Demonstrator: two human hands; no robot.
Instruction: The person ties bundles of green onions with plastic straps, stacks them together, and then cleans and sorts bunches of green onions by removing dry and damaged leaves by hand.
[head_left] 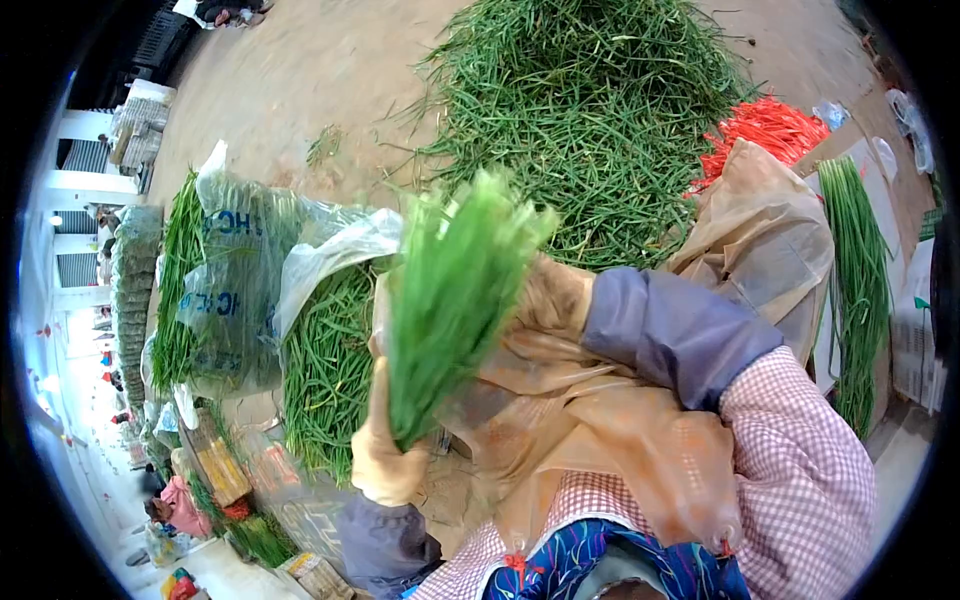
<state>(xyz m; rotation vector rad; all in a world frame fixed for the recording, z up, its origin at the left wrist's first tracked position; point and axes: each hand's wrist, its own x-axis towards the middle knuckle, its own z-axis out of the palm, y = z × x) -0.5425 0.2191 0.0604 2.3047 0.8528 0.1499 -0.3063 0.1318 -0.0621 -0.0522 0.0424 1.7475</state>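
My left hand [387,465], in a pale glove, is closed round the lower end of a bunch of long green stalks [445,305]. They look like chives and are smeared by motion, with their tips fanned upward. My right hand [552,293], in a soiled glove, is at the right side of the bunch; its fingers are blurred and partly hidden behind the stalks. A brownish plastic apron [620,430] covers my lap beneath. Ahead lies a large heap of loose green stalks [590,120].
Red ties [760,135] lie beside the heap at right. Long green stalks [857,290] rest on a board at far right. At left stands a clear plastic bag [240,290] filled with greens, near more loose stalks [330,370]. A person in pink [185,507] sits at lower left.
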